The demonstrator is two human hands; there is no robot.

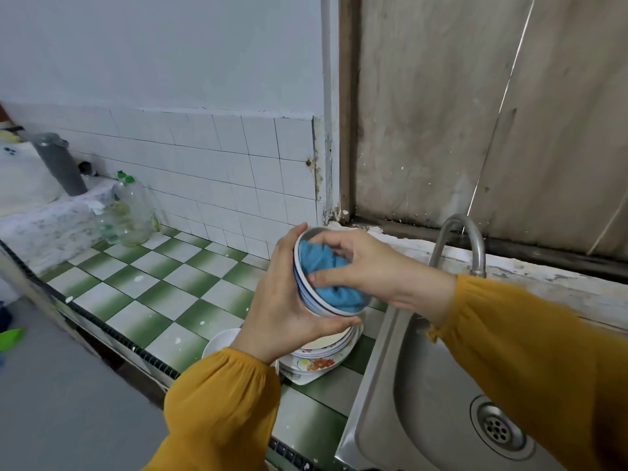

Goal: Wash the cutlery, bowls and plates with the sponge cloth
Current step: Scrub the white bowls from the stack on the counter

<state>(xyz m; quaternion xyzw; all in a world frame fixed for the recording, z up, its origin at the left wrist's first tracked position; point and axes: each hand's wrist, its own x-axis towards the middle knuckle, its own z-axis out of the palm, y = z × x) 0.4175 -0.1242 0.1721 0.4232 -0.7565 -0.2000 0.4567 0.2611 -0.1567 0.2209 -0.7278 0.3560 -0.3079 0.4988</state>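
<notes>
My left hand (282,300) grips a white bowl with blue rim lines (311,302), tilted on its side above the counter. Inside the bowl is a blue sponge cloth (334,290), and my right hand (370,266) holds it against the bowl's inside with thumb and fingers. Below the bowl a stack of plates (326,345) rests on a floral plate (314,365), next to another white bowl (219,341). No cutlery is visible.
A steel sink (424,402) with a drain (498,428) lies at the right under a curved tap (470,239). The green-and-white tiled counter (163,283) stretches left to plastic bottles (131,209) and a grey pipe (59,163).
</notes>
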